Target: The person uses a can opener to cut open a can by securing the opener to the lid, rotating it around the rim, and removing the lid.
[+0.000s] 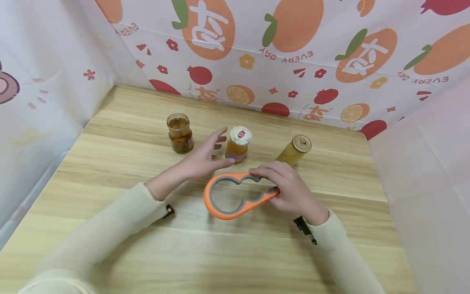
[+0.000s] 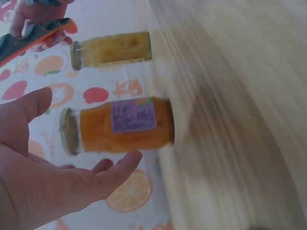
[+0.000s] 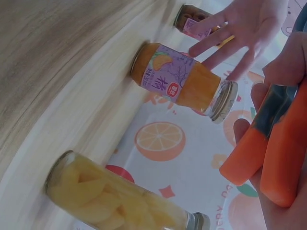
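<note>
My right hand (image 1: 290,188) grips the handle end of an orange jar opener (image 1: 216,214) with a grey notched inner edge, held above the table. Its wide loop points left. My left hand (image 1: 200,161) is spread beside the middle jar (image 1: 236,149), which has a patterned white lid, orange fruit and a purple label (image 3: 165,72). In the left wrist view, thumb and fingers stand around that jar (image 2: 127,127) without visibly gripping it. Behind my right hand stands a jar of pale yellow fruit (image 1: 290,153) with a gold lid (image 1: 302,143).
A lidless jar of dark fruit (image 1: 180,136) stands to the left on the wooden table (image 1: 147,122). A fruit-printed cloth (image 1: 253,77) hangs along the back edge, with pale cloth (image 1: 44,81) at the left side.
</note>
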`<control>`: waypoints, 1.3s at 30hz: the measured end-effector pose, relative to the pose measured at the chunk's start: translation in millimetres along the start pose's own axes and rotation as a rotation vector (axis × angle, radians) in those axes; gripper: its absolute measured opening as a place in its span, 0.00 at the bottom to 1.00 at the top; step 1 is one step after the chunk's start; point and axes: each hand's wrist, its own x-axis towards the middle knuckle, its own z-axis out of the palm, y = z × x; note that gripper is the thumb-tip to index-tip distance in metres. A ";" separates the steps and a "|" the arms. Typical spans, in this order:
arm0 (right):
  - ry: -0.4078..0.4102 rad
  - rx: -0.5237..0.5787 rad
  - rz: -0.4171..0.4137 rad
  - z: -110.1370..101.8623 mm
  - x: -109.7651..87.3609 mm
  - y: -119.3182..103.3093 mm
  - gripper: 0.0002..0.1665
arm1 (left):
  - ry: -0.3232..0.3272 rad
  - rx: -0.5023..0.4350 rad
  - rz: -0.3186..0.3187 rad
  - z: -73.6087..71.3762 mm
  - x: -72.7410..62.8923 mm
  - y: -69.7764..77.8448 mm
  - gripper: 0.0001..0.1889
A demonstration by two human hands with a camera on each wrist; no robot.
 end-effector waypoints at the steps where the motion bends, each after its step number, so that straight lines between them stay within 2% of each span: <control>1: 0.002 -0.001 0.000 -0.2 0.0 0.1 0.37 | 0.002 -0.029 -0.017 2.0 5.0 -1.2 0.50; 5: 0.013 0.002 -0.009 0.3 1.3 0.3 0.35 | 0.042 -0.112 -0.066 8.8 20.5 -5.7 0.52; 11: 0.019 0.004 -0.012 2.0 3.8 1.3 0.35 | 0.081 -0.135 -0.088 15.3 34.5 -12.1 0.53; 16: 0.018 0.008 0.008 2.2 5.4 2.5 0.35 | 0.083 -0.185 -0.137 18.6 45.4 -15.9 0.48; 19: 0.016 0.012 0.015 2.3 6.0 2.4 0.35 | 0.080 -0.212 -0.141 20.5 50.0 -19.2 0.43; 24: 0.011 0.013 0.014 2.6 6.2 1.4 0.35 | 0.080 -0.211 -0.155 22.1 49.8 -20.7 0.39; 34: 0.021 0.005 0.014 1.3 6.6 1.8 0.33 | 0.056 -0.241 -0.152 22.6 45.8 -15.0 0.37; 39: 0.019 -0.010 0.014 -0.5 7.5 2.2 0.34 | 0.049 -0.194 -0.140 21.6 40.3 -14.6 0.38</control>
